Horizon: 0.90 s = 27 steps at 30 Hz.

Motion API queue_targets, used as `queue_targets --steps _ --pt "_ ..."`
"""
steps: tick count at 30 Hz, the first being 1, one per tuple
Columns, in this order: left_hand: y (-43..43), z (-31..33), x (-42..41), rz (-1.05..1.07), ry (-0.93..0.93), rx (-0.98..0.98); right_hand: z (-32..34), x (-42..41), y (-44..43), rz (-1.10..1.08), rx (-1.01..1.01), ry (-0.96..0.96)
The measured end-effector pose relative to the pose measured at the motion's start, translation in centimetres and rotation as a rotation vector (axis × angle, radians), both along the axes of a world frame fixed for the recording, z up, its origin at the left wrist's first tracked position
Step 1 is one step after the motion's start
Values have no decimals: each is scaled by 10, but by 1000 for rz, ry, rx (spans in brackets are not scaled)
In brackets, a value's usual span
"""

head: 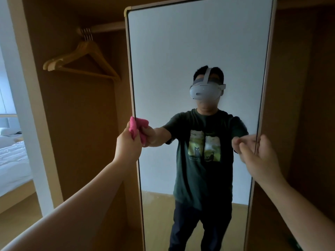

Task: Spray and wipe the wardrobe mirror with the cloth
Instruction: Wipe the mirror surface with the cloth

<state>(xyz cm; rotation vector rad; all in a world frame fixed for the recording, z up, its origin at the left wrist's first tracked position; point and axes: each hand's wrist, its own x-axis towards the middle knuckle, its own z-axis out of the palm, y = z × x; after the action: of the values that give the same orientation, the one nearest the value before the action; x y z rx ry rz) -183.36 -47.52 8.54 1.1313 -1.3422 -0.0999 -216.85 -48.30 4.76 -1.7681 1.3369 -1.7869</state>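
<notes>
The tall wardrobe mirror (181, 42) stands upright in a pale wooden frame and fills the middle of the view. My left hand (127, 144) grips a bunched pink cloth (133, 126) and holds it against the mirror's left edge at about mid height. My right hand (261, 156) is at the mirror's right edge, fingers wrapped round the frame. The glass reflects a person in a dark green T-shirt wearing a headset, both arms stretched out. No spray bottle is in view.
Left of the mirror is an open wardrobe bay with wooden hangers (81, 58) on a rail. A bed with white sheets (12, 160) shows at far left. Dark wooden wardrobe panels (299, 105) stand to the right.
</notes>
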Motion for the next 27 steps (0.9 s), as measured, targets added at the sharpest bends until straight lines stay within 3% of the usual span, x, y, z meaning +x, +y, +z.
queue_targets --steps 12,20,27 --pt "8 -30 -2 -28 12 57 -20 2 2 39 -87 20" --pt "9 -57 -2 -31 28 130 -36 1 18 -31 -53 54" --pt "12 -79 -5 -23 48 144 -55 1 17 40 -53 51"
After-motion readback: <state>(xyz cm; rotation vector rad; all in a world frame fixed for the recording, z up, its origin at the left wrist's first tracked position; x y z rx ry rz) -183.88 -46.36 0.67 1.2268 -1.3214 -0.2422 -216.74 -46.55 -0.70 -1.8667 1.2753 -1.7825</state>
